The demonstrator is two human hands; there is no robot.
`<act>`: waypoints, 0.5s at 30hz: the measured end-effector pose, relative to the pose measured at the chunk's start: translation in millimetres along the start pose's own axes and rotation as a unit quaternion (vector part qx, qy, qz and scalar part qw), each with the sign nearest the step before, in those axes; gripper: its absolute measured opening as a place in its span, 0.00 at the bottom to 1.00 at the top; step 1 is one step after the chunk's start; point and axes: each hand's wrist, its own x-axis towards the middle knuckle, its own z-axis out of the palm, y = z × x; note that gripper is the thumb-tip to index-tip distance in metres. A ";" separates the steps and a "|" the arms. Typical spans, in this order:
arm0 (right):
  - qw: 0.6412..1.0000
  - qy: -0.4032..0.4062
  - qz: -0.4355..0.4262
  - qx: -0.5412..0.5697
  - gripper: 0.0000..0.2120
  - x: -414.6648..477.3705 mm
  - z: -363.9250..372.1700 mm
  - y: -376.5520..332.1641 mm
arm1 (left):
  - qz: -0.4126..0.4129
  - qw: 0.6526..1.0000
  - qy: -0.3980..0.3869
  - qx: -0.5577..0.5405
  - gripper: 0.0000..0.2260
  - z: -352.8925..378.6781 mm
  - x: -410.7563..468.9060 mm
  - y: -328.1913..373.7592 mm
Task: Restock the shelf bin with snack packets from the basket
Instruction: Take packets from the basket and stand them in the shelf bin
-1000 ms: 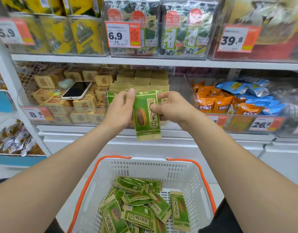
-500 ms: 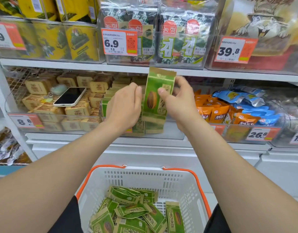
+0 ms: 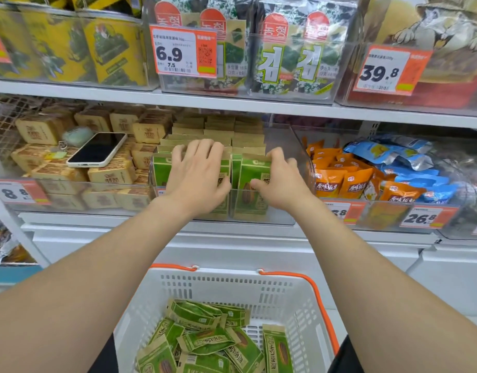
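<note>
Head view: the right hand (image 3: 281, 181) is pinching a green packet (image 3: 252, 184), thumb in front and fingers behind. The packet is standing upright at the front of the right-hand row in the clear shelf bin (image 3: 279, 217). The left hand (image 3: 197, 173) is lying spread over the left row's tops, hiding them; whether it is gripping any cannot be told. Loose packets (image 3: 205, 341) are lying in the basket (image 3: 323, 305), which the lower edge is cutting off.

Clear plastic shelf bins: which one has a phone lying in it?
The left bin on the middle shelf, packed with tan wrapped blocks: a white-edged smartphone lies on them. The others hold only snacks.
</note>
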 end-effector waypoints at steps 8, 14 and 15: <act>0.998 0.048 0.023 0.040 0.34 5.1 10.2 -15.2 | 0.019 1.000 0.000 0.010 0.20 2.4 -2.1 -3.2; 0.996 0.090 -0.004 0.021 0.32 3.0 16.5 -9.8 | 0.025 1.000 0.007 -0.004 0.27 1.7 -2.6 -5.2; 0.996 0.086 0.008 0.000 0.33 3.6 16.2 -9.5 | 0.023 1.000 0.009 -0.007 0.28 0.6 -2.5 -4.8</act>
